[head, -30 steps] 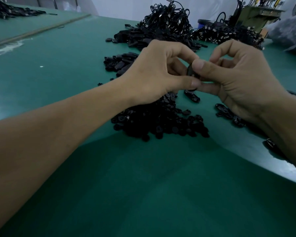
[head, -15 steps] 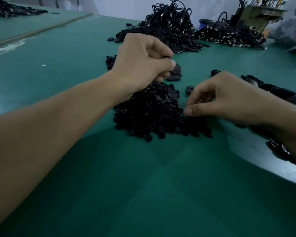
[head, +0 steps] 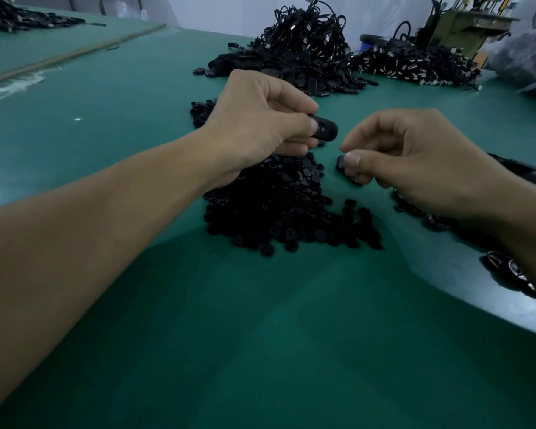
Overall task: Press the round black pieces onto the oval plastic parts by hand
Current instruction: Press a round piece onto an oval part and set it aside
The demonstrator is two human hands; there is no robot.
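Black oval part (head: 325, 131) sits pinched between the thumb and fingers of my left hand (head: 260, 119), centre of frame, above the heap of round pieces (head: 279, 209) on the green table (head: 260, 335). My right hand (head: 415, 162), centre right, has its fingertips curled together; whether they grip a piece I cannot tell.

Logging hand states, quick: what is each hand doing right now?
Left hand: holding an oval plastic part.
Right hand: fingers curled in a pinch; cannot tell whether it holds anything.
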